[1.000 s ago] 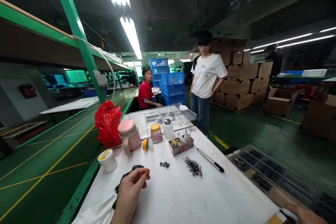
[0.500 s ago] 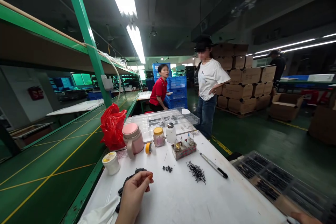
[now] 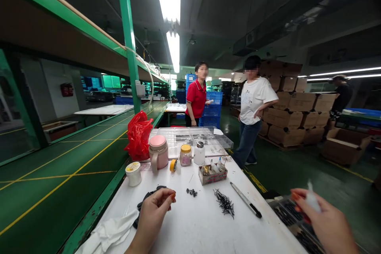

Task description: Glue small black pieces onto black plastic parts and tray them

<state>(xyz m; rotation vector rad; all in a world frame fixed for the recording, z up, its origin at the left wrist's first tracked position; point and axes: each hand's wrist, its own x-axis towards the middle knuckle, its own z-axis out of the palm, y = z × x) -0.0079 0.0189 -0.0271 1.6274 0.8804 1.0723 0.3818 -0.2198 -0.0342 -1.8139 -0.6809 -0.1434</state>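
Note:
My left hand (image 3: 156, 214) is raised over the near left of the white table (image 3: 208, 230), thumb and fingers pinched together. Anything between those fingertips is too small or hidden to make out. Off the table's right edge, my right hand (image 3: 327, 220) grips a small whitish squeeze bottle (image 3: 312, 200), its narrow tip pointing up, a little blurred. Small dark round parts (image 3: 192, 192) lie in a cluster beyond my left hand. To their right is a loose heap of thin black pins (image 3: 224, 203). A pen-like tool (image 3: 245, 199) rests near the right edge.
At the back stand a pink mug (image 3: 158, 152), a yellow-lidded jar (image 3: 185, 155), a box of small bottles (image 3: 212, 172) and a clear compartment tray (image 3: 178, 135). White cloth (image 3: 110, 232) lies front left. Beyond are a person in red (image 3: 196, 97) and one in white (image 3: 256, 103).
My right hand has come up into view at the right with the squeeze bottle. My left hand stays pinched in about the same place. The view has turned left; the person in red stands taller.

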